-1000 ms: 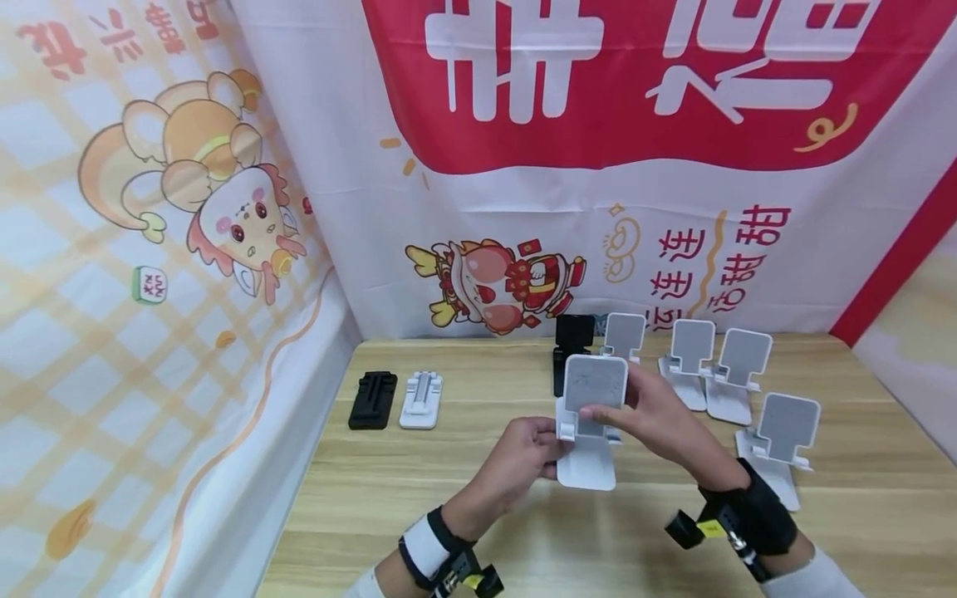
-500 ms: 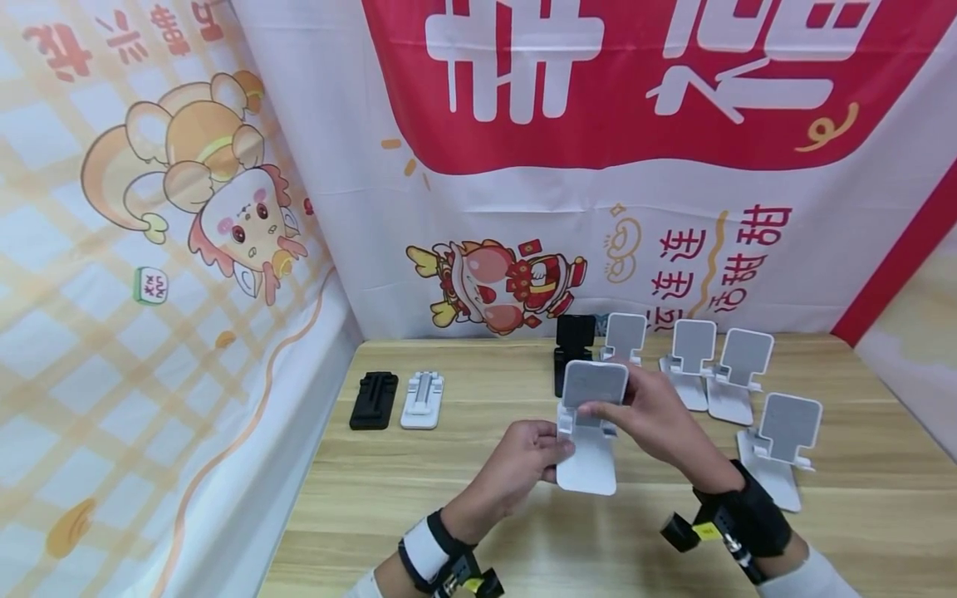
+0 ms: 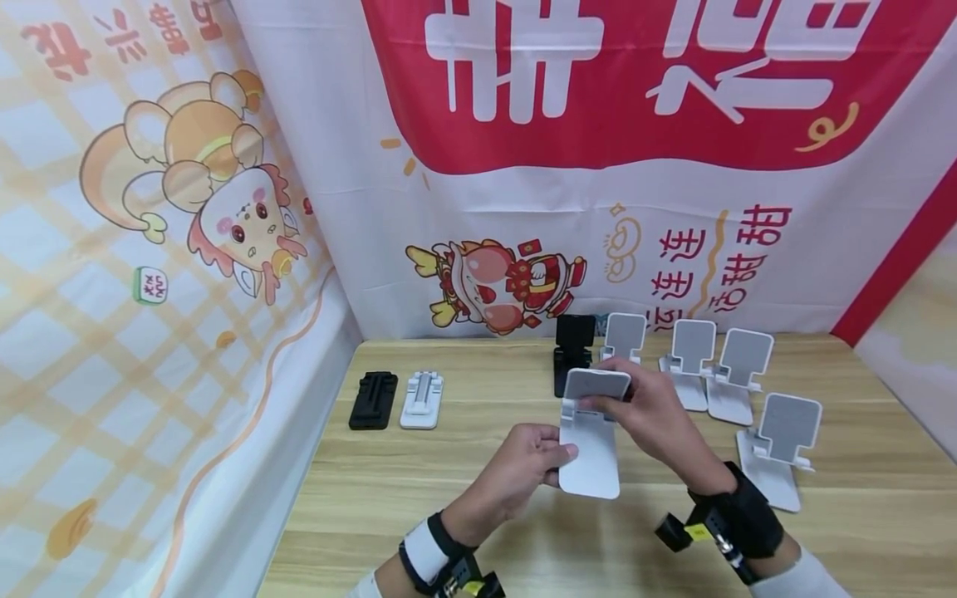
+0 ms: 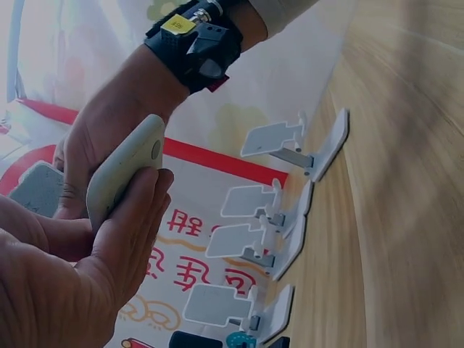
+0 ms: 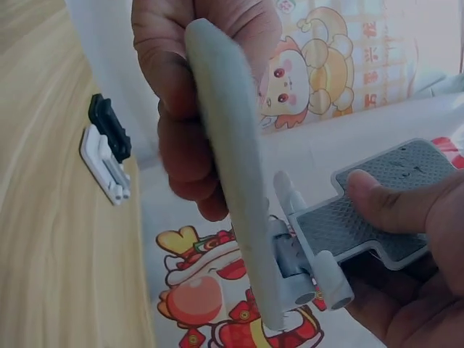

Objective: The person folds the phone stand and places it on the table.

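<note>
Wood-grain table [image 3: 449, 390], printed cloth backdrop [image 3: 523, 195]

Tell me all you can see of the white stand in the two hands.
The white stand looks like plastic: a flat, round-cornered base joined by a hinge to a pale-rimmed upper plate with a grey textured face bearing dark marks. Two white lugs stick out at the plate's lower edge. It is unfolded, the plate angled up from the base, and held off the table. The left hand grips the base's edge; the right hand pinches the upper plate, thumb on the grey face.
</note>
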Demonstrator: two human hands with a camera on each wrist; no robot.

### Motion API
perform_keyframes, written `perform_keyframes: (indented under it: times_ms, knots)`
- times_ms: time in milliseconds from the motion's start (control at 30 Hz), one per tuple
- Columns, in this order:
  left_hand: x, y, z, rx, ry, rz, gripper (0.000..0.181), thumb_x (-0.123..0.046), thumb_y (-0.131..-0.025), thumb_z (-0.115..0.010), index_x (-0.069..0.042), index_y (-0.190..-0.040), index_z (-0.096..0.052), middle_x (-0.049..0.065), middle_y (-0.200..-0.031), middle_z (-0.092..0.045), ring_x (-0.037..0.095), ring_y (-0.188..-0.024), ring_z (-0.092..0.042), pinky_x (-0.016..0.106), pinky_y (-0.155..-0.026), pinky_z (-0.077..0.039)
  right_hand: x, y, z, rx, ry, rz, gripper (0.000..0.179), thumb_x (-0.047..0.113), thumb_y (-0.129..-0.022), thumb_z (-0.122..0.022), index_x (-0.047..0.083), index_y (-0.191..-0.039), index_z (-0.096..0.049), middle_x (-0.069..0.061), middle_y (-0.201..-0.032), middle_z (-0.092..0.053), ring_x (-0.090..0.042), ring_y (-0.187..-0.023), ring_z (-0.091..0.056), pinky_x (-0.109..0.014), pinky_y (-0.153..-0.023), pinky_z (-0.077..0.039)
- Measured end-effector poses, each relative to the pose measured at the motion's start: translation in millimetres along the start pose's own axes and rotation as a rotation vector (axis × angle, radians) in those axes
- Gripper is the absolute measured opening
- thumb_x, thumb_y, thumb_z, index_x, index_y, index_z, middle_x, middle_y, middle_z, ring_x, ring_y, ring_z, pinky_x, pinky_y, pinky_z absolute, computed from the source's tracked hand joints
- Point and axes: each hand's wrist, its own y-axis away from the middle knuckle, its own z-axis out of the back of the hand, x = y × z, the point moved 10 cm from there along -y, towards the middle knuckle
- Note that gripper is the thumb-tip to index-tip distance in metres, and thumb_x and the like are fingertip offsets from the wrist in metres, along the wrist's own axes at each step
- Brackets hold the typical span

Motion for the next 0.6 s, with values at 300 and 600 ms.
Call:
perform_keyframes:
  times_ms: [300, 600]
  knots:
    - [7.9, -8.0, 8.1, -0.055, -0.069, -0.024, 0.026, -0.01, -0.094, -0.059, 0.006, -0.114, -0.061, 0.012, -0.095, -0.073, 0.02, -0.085, -0.071, 0.031, -0.07, -0.06, 55, 0.3, 19, -0.124, 0.294, 0.231, 0.045, 0.014, -0.072, -0.082, 0.012, -0.113, -0.064, -0.002, -0.111, -0.061, -0.018, -0.101, -0.055, -0.038, -0.084, -0.052]
    - [15.4, -11.1, 8.8, -0.055, -0.057, -0.032, 0.025, -0.009, -0.095, -0.058, 0.008, -0.113, -0.06, 0.013, -0.094, -0.073, 0.021, -0.084, -0.071, 0.031, -0.069, -0.06, 78, 3.0, 9, -0.053, 0.495, 0.348, 0.023, 0.001, -0.072, -0.079, 0.011, -0.092, -0.072, 0.002, -0.089, -0.061, -0.014, -0.089, -0.053, -0.031, -0.075, -0.055]
